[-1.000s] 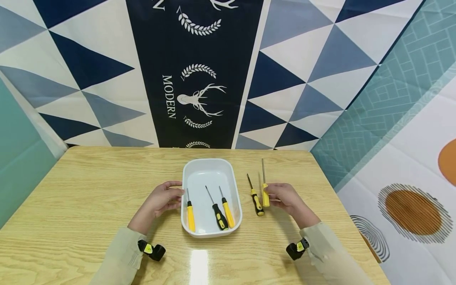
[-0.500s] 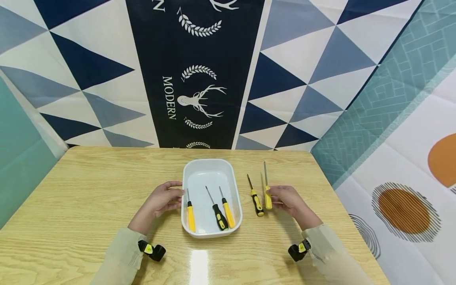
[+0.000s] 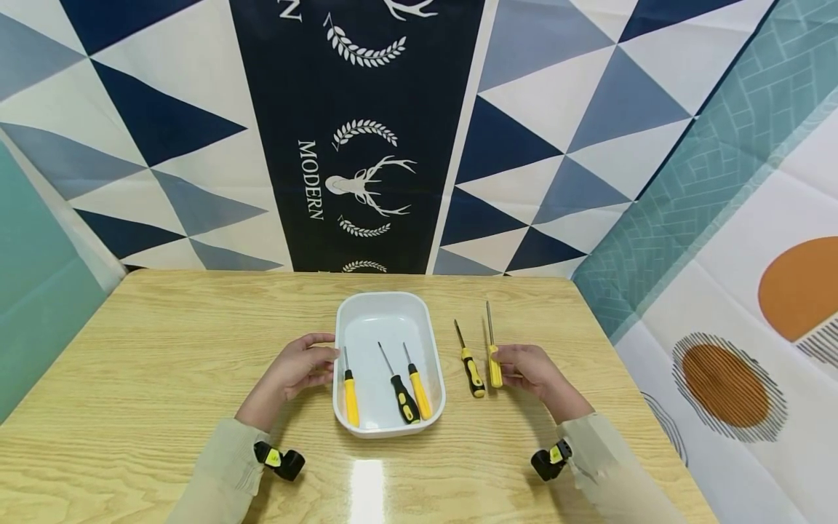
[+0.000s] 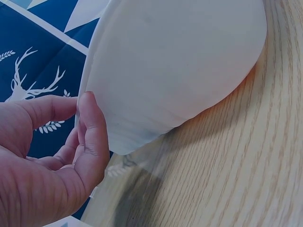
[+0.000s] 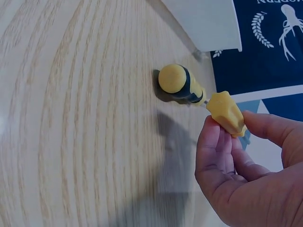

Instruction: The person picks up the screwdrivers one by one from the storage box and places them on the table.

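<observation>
In the head view, a white plastic tray (image 3: 381, 309) stands on the table with three screwdrivers in it: a yellow-handled one (image 3: 351, 402) by the left wall, a black-and-yellow one (image 3: 405, 401) and another yellow-handled one (image 3: 420, 393) on the right. My left hand (image 3: 306, 366) pinches the tray's left rim; the left wrist view shows thumb and fingers (image 4: 94, 127) at that edge. Between the fingertips of my right hand (image 3: 529, 367) is the handle of an all-yellow screwdriver (image 3: 495, 367), its shaft pointing away from me. Just left of it lies a black-and-yellow screwdriver (image 3: 473, 372).
The wooden table (image 3: 164, 364) extends to both sides of the tray. A patterned wall covering (image 3: 366, 145) rises behind its far edge, and another patterned sheet (image 3: 707, 306) hangs along the right side.
My right hand has shifted slightly right and towards me with the yellow screwdriver, widening the gap to the one lying beside it. My left hand and the tray have stayed put.
</observation>
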A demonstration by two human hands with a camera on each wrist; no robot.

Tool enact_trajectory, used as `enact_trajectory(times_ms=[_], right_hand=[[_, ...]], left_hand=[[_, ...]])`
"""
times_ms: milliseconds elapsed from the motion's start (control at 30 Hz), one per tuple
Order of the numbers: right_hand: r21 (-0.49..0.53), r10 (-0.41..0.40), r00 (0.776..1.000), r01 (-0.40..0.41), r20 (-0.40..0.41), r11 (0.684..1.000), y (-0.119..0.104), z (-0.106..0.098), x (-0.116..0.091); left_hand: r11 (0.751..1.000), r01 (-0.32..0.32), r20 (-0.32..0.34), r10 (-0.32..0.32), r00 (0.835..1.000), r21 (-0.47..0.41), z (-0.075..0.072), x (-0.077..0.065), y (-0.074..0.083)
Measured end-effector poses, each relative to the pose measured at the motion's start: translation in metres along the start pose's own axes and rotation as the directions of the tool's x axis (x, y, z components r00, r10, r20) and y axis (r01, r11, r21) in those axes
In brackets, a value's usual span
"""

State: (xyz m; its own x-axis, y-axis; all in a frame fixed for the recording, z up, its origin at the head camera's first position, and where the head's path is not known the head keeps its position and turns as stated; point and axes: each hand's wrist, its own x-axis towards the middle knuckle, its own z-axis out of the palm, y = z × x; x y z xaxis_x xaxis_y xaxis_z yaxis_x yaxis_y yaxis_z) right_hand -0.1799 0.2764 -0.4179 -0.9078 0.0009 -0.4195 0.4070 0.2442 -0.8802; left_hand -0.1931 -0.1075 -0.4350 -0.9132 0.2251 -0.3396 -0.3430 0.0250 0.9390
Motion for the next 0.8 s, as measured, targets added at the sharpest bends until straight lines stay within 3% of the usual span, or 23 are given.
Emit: enact_trajectory(times_ms=[800], right_hand=[[-0.020, 0.010, 1.000, -0.010, 0.024, 1.000, 0.010, -0.005, 0.012]], left_hand=[[1.000, 0.022, -0.022, -0.022, 1.000, 0.013, 0.002, -0.001, 0.002]])
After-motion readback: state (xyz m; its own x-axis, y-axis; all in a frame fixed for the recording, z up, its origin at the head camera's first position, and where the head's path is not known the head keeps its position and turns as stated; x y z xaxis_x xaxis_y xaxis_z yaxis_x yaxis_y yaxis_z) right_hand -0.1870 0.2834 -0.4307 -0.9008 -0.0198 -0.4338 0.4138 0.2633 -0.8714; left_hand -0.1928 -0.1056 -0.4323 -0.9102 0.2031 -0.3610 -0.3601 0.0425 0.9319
